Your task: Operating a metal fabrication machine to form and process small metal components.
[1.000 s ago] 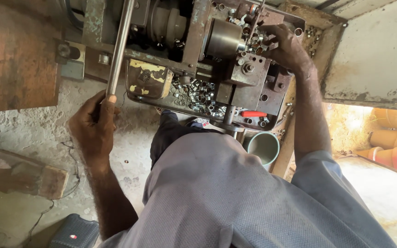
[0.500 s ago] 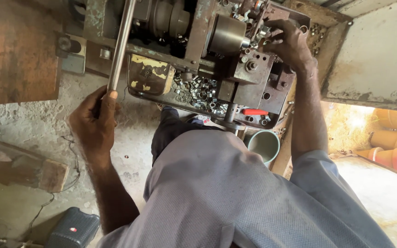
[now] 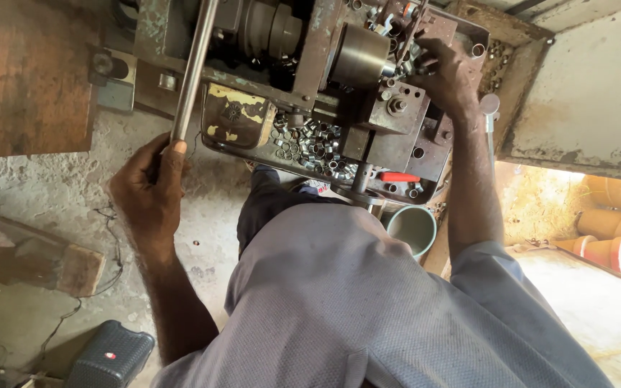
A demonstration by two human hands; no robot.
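Rough concrete floor [image 3: 52, 194] lies under me, cracked and dusty, with a wooden block [image 3: 34, 255] lying at the left and clay pots [image 3: 616, 230] stacked at the right. I see my left hand [image 3: 149, 194] wrapped tight around the long steel lever [image 3: 192, 72] — the right hand [image 3: 447, 72] reaches into the rusty lathe [image 3: 339, 79] beside its chuck [image 3: 359, 56], though I cannot tell its grip. Small metal bushings [image 3: 310, 140] litter the machine's tray.
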